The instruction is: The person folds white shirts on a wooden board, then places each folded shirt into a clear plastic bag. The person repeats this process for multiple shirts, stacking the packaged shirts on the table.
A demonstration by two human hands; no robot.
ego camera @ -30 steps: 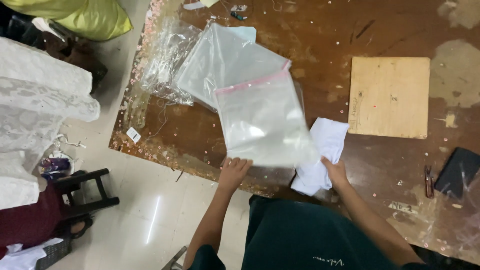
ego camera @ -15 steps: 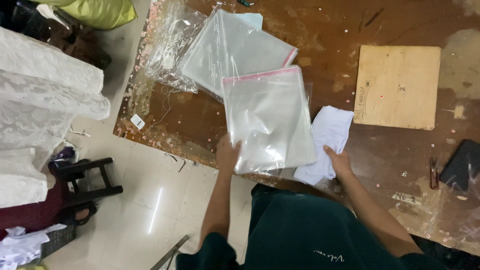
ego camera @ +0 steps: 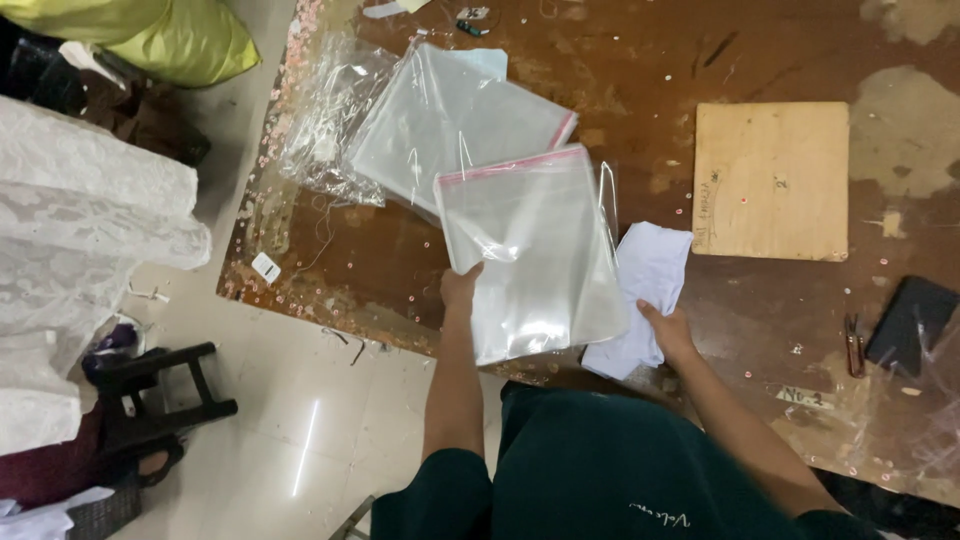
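Near the middle of the frame my left hand [ego camera: 461, 290] held a clear plastic bag [ego camera: 530, 250] with a red strip along its top edge. I had it by its lower left side, fingers tucked behind the film and thumb on the front, so the bag was pinched flat and hung over the brown table [ego camera: 620, 60] rather than lying on it; I judged that grip kept the limp sheet spread and its mouth away from me. The bag ran up and to the right from my fingertips, its far corner overlapping the stack of clear bags [ego camera: 450, 130] in the upper middle of the frame.

Lower right of the bag, my right hand [ego camera: 668, 330] rested on a folded white cloth [ego camera: 650, 285], fingers together and pressed down on its near edge, probably to steady it at the table's edge. Whether they curled under the cloth I could not tell. The cloth lay just beside the bag, partly hidden under its right side.

Further right sat a square wooden board [ego camera: 770, 180], with a dark flat case [ego camera: 910, 320] and small pliers [ego camera: 853, 345] at the right edge
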